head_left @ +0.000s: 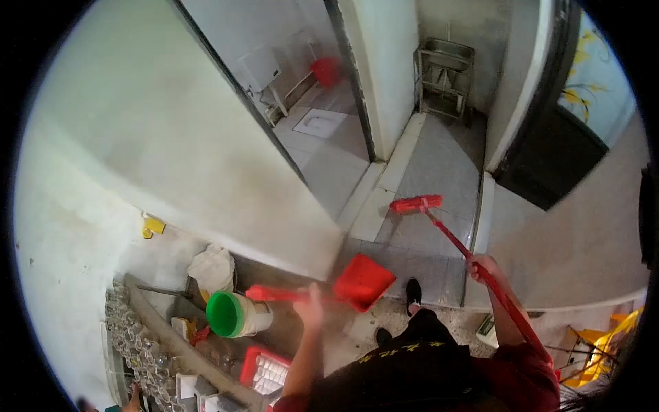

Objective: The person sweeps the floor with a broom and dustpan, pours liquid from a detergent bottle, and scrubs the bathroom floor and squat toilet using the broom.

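Observation:
My right hand [484,269] is closed around the red pole of a broom [449,235], which slants back along my forearm. The broom's red bristle head [415,204] is over the grey tiled floor at the doorway. In my left hand [310,309] is the red handle of a dustpan [364,282], slightly smeared by motion. The dustpan's pan is tilted in front of my feet, apart from the broom head. Whether the pan touches the floor I cannot tell.
A green-lined bucket [225,314], a white sack [211,269] and a red crate [264,371] stand at the left, beside rows of glassware [137,350]. Ahead are a squat toilet [320,123] and a metal sink [446,53]. Yellow chairs [604,350] are at right. Another person's hand [134,397] shows lower left.

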Available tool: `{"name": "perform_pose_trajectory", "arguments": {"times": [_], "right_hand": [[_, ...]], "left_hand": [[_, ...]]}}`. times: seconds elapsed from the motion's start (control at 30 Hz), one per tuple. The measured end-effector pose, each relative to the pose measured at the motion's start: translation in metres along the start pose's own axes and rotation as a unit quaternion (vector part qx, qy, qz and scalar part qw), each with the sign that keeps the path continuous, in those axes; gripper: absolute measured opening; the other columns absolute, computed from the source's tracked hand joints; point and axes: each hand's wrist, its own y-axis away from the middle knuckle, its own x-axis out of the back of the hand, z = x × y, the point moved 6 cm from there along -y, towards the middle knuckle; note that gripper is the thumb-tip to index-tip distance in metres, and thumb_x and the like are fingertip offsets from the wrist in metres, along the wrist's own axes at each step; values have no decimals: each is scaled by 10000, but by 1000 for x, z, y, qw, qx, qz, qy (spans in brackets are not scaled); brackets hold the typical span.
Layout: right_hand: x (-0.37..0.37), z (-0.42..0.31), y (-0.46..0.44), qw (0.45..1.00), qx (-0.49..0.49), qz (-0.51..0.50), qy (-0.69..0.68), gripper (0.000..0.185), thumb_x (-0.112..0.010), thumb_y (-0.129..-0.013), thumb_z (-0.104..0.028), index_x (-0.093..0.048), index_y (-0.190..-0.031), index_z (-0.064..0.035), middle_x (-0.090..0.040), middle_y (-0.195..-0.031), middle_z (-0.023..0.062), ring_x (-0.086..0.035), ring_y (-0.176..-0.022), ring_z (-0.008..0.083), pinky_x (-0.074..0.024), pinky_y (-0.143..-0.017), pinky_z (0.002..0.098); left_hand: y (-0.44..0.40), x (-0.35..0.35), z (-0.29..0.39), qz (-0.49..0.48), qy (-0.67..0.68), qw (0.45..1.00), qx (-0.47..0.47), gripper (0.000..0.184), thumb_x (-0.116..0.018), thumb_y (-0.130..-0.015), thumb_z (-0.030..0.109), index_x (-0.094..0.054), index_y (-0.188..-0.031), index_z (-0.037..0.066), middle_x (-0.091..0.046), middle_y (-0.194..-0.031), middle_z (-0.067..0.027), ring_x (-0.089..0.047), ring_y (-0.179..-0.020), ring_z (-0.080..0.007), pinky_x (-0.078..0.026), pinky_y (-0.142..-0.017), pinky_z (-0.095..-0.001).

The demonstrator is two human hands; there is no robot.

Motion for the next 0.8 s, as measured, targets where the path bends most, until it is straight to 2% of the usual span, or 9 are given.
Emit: {"name": "perform_pose_trajectory", "arguments": {"times": [0.07,0.1,0.2,0.4,0.47,0.5,0.7,0.73,0.8], "right_hand": [[-3,-18,-10,1000,-6,-10,2,113,-532,-803,-184,-509,-756,-84,-501,-552,1,-444,-383,80,-337,-318,220],[12,-105,-104,1000,-8,-4,16,113,-532,-803,-184,-509,-756,-84,-501,-552,1,-444,-383,80,-337,-318,220],[-12,-113,-201,1000,-16,15,6,156,-505,-824,-192,-482,-699,-102,-480,-538,-15,-423,-376,80,-314,-307,229],[-39,-136,-275,993,-77,-30,86,167,-490,-842,-218,-458,-722,-106,-453,-514,-22,-391,-358,64,-337,-328,205],[-28,-117,-247,983,-61,-76,159,216,-515,-821,-226,-485,-647,-102,-472,-527,-17,-397,-360,78,-352,-334,231],[-23,-119,-208,969,-99,11,224,245,-548,-788,-238,-505,-594,-96,-487,-538,-2,-419,-380,98,-344,-338,254],[2,16,-42,960,-231,-55,149,158,-598,-781,-183,-635,-776,-29,-566,-623,37,-507,-476,126,-418,-450,270],[-5,15,-30,959,-133,-73,240,173,-600,-782,-178,-643,-835,-19,-570,-628,42,-506,-470,127,-424,-454,274],[-9,22,-10,958,-160,-24,235,271,-611,-768,-163,-638,-985,-5,-580,-647,57,-500,-456,114,-428,-445,269]], "left_hand": [[22,1,-6,11,0,1000,19,179,-580,-841,82,-466,-707,51,-536,-683,-30,-516,-604,-126,-439,-611,-269],[-40,-85,-12,16,10,999,31,179,-580,-841,82,-466,-707,51,-536,-683,-30,-516,-604,-126,-439,-611,-269],[-65,-89,-11,-4,-105,994,20,193,-581,-843,73,-465,-690,51,-515,-678,-19,-493,-620,-103,-421,-618,-253],[-96,-135,-33,-4,-123,992,5,179,-582,-834,38,-483,-686,28,-479,-666,13,-438,-639,-73,-388,-625,-230],[-106,-141,-44,1,-113,994,3,184,-587,-831,38,-483,-679,31,-477,-659,15,-436,-641,-71,-387,-623,-228],[-114,-149,-43,9,-90,996,-11,190,-591,-829,38,-482,-673,34,-474,-653,17,-435,-643,-69,-386,-620,-227],[-134,-171,-27,-6,-3,999,43,217,-599,-825,52,-470,-651,49,-478,-614,11,-443,-579,-89,-404,-584,-245],[-139,-168,-37,-4,-38,999,35,209,-598,-827,55,-473,-660,48,-481,-613,4,-448,-582,-94,-414,-586,-253],[-137,-161,-42,-10,-74,997,30,201,-597,-830,58,-477,-669,47,-483,-612,-3,-453,-584,-99,-423,-588,-262]]}}
